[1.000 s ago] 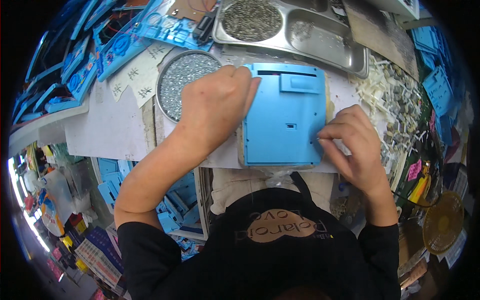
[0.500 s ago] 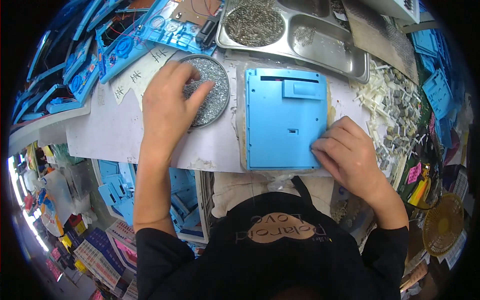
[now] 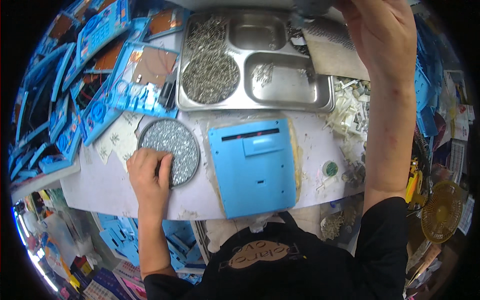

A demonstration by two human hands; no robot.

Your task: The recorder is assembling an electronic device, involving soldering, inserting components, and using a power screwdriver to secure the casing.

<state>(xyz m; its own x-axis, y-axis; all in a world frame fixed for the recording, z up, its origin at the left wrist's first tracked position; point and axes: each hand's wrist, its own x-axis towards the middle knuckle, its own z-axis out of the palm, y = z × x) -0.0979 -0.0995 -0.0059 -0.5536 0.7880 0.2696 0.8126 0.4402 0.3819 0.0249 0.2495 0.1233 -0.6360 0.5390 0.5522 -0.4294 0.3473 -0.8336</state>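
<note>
My left hand (image 3: 149, 172) is at the near left rim of a round dish (image 3: 196, 167) full of small silver screws (image 3: 172, 145). Its fingers are curled in with the thumb close by, and the fingertips are hidden, so what they hold cannot be made out. Raised high at the upper right, my right hand (image 3: 382, 35) is partly cut off by the picture's edge. Beside it is a blurred grey object (image 3: 312, 7); whether the hand touches it is unclear. A light-blue plastic casing (image 3: 252, 175) with a slot and screw holes lies flat between my arms, touched by neither hand.
A steel compartment tray (image 3: 287, 106) with metal parts stands behind the casing. Opened blue casings with wires (image 3: 142, 70) pile up at the left. White plastic pieces (image 3: 347, 110) are heaped at the right, near a small green round item (image 3: 330, 168). A yellow fan (image 3: 442, 212) stands lower right.
My right hand has left the casing's right edge and gone up to the top right. My left hand has shifted to the dish's near rim, its fingers curling. The whole view has tilted.
</note>
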